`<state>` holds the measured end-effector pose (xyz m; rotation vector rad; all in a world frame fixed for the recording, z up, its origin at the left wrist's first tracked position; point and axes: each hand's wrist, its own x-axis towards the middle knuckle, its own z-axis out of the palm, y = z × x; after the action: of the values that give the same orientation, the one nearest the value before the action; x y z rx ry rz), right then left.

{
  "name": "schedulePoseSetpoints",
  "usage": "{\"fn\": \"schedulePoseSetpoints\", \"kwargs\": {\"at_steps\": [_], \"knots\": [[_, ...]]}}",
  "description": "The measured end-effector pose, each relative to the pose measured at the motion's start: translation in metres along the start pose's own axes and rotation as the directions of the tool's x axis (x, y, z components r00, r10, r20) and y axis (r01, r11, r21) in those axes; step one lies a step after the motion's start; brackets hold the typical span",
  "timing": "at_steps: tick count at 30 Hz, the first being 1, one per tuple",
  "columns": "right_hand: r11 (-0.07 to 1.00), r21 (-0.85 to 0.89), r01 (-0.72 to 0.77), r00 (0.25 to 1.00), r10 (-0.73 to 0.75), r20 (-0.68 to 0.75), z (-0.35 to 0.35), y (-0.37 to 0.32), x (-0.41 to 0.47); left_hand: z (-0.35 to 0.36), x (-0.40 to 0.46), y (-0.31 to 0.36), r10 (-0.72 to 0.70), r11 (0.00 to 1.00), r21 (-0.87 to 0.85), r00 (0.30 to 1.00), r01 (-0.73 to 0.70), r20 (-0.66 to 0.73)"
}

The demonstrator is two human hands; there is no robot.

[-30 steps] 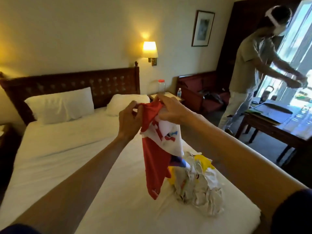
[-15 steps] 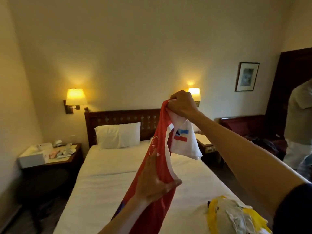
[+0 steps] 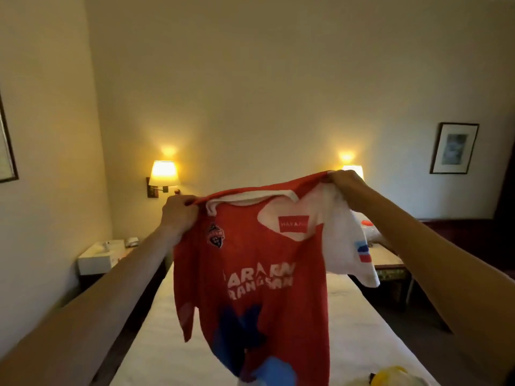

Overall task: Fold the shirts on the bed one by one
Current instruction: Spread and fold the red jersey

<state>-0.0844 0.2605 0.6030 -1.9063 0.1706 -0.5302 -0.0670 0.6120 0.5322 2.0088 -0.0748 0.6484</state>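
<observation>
Head view: left hand [image 3: 178, 215] and right hand [image 3: 344, 182] grip red shirt [image 3: 250, 274]

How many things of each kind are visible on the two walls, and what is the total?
Lit wall lamps: 2, the left lamp and the right lamp, partly behind the right hand.
Framed pictures: 2, one on the back wall, one cut off at the left edge.
Total: 4

Red shirt [image 3: 250, 274] txt (partly legible): "HARAPAN"
</observation>
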Motion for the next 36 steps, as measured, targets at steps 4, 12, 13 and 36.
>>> {"fn": "schedulePoseSetpoints", "kwargs": {"at_steps": [4, 12, 13, 36], "knots": [[0.97, -0.043, 0.238, 0.971, -0.238, 0.006, -0.006, 0.012, -0.002, -0.009, 0.012, 0.021, 0.079, 0.994, -0.089, 0.991, -0.069, 0.111], [0.951, -0.079, 0.297, 0.955, -0.298, 0.008, -0.02, 0.008, 0.008, -0.04, 0.023, 0.045, 0.103, 0.994, -0.008, 0.874, -0.112, 0.474], [0.963, -0.01, 0.269, 0.963, -0.269, -0.03, -0.024, 0.007, 0.011, -0.043, 0.025, 0.041, 0.131, 0.986, 0.031, 0.877, -0.164, 0.462], [0.87, -0.122, 0.477, 0.877, -0.463, 0.13, -0.003, -0.01, 0.002, -0.059, 0.041, 0.042, 0.261, 0.962, -0.06, 0.962, -0.265, -0.075]]}}
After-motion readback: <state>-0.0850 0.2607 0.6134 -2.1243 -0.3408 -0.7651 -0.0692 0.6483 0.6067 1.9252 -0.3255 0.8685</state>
